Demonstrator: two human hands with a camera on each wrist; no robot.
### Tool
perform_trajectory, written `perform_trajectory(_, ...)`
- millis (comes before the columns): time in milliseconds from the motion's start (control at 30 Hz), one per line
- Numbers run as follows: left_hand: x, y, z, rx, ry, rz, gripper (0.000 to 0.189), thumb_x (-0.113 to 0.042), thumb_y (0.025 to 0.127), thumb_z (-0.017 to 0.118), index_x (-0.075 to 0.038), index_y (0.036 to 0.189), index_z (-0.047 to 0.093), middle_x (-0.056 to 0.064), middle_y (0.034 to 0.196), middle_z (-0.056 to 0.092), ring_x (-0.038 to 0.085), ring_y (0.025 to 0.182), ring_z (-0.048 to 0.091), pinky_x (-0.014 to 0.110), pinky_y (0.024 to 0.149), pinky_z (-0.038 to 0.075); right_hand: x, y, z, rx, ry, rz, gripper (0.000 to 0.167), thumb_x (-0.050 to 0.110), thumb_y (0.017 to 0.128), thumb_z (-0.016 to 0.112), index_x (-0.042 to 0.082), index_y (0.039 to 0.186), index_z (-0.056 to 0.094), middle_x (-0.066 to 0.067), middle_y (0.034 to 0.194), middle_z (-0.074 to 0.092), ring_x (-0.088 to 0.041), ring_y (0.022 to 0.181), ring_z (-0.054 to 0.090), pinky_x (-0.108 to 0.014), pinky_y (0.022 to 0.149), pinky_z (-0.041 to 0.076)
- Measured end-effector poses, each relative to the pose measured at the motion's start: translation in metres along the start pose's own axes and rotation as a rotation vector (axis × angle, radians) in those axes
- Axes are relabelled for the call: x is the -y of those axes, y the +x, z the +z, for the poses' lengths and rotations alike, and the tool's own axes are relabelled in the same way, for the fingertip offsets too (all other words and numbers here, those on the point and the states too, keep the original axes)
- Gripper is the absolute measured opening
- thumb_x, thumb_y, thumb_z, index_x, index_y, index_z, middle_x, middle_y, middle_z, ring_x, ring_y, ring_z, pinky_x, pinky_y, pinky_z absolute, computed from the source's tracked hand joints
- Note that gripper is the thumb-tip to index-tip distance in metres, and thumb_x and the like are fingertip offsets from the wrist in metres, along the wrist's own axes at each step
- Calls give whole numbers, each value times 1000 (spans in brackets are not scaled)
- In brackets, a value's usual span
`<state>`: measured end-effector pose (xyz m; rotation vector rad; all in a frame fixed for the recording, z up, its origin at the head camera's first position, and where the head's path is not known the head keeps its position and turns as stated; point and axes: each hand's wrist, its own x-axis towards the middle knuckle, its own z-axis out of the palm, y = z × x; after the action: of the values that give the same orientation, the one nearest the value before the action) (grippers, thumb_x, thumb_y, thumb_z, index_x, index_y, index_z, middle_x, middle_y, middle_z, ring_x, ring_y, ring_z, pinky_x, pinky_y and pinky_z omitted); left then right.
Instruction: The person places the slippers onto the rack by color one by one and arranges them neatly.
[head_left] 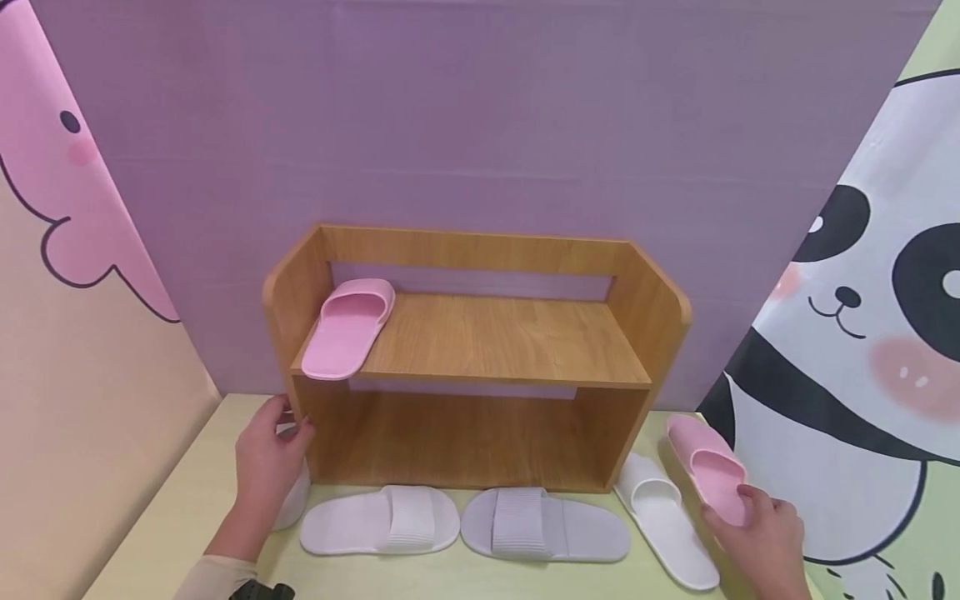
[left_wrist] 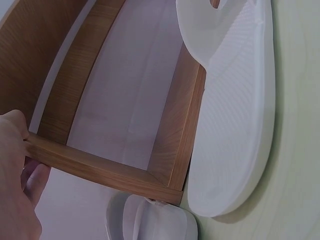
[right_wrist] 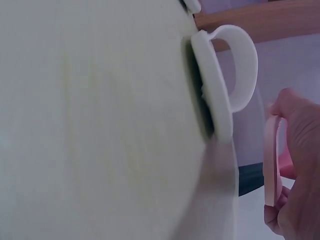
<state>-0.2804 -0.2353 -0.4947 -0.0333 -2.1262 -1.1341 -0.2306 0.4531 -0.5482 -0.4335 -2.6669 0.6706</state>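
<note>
A small two-tier wooden shoe rack (head_left: 480, 379) stands on the table. My left hand (head_left: 272, 446) grips the front edge of its left side panel, thumb on one side and fingers on the other in the left wrist view. My right hand (head_left: 761, 533) holds a pink slipper (head_left: 708, 467) by its heel end, raised off the tabletop at the right. Another pink slipper (head_left: 348, 329) lies on the upper shelf at the left, toe toward the back. Beside the rack's left side, a white slipper (head_left: 295, 504) is partly hidden behind my left hand.
In front of the rack lie a white slipper (head_left: 360, 522) and a pale lilac-grey slipper (head_left: 581, 529), both sideways. A white slipper (head_left: 671, 533) lies slanted by the rack's right front corner. A purple backdrop (head_left: 480, 117) and panels with cartoon animals surround the pale table (head_left: 187, 475).
</note>
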Motion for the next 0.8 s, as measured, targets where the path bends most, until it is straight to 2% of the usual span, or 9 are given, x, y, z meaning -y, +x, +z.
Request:
perform_trajectory(233, 1, 0, 1, -14, 7, 17, 28, 6, 92, 77, 1, 119, 70, 18, 110, 76, 42, 98, 80, 51, 78, 67, 20, -2, -5, -55, 69, 9, 81, 36, 90, 85, -15, 144, 51, -41, 132, 45, -56, 128, 39, -70, 99, 43)
perform_trajectory(533, 0, -1, 2, 17, 9, -20, 30, 5, 95, 75, 0, 124, 69, 19, 114, 75, 43, 103, 78, 57, 83, 67, 41, -9, -10, -237, 201, -88, 79, 21, 81, 92, -13, 143, 57, -35, 131, 46, -53, 130, 41, -58, 93, 39)
perform_trajectory(667, -1, -1, 2, 15, 7, -20, 30, 5, 95, 75, 0, 124, 69, 19, 114, 75, 42, 103, 78, 56, 82, 67, 55, -10, -14, -300, 233, -116, 78, 16, 79, 94, -11, 142, 59, -32, 130, 47, -48, 127, 43, -45, 86, 40)
perform_trajectory(800, -1, -1, 1, 8, 1, -18, 30, 6, 94, 75, 0, 123, 70, 19, 113, 75, 43, 102, 78, 56, 82, 67, 68, -14, -19, -286, 237, -87, 79, 18, 81, 94, -7, 147, 58, -28, 131, 45, -41, 123, 44, -24, 81, 39)
